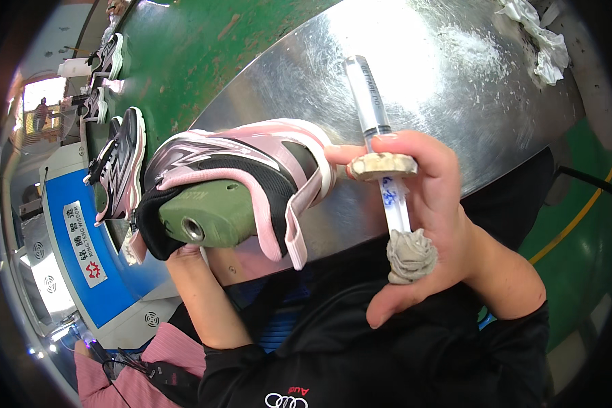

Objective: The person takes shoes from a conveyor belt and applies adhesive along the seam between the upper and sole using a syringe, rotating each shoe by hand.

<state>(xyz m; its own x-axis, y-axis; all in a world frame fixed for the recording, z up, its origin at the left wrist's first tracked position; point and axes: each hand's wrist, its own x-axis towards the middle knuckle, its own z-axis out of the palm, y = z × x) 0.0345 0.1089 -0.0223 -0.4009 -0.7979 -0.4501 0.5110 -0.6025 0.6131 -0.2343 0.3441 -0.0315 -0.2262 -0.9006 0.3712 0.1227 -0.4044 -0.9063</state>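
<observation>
A pink, black and white sports shoe (231, 153) lies on its side across the near part of the metal table. Inside it sits a green shoe last (214, 211) with a round metal-lined hole. My left hand (185, 251) holds the shoe from beneath, its fingers mostly hidden by it. In my right hand (432, 183) is a clear syringe (367, 95), its barrel pointing away from me. A tan wrapped ring (382, 166) surrounds its grip, where my fingers hold it. The plunger's end carries a grey wrapped knob (411, 257); my thumb is stretched out beside it.
The shiny metal table (285, 75) has a curved edge beside a green surface (183, 41). More shoes (122, 160) line up on the left, near a blue and grey machine (109, 272). Crumpled white material (544, 47) lies at the far right. A pink-clothed person (173, 353) shows lower left.
</observation>
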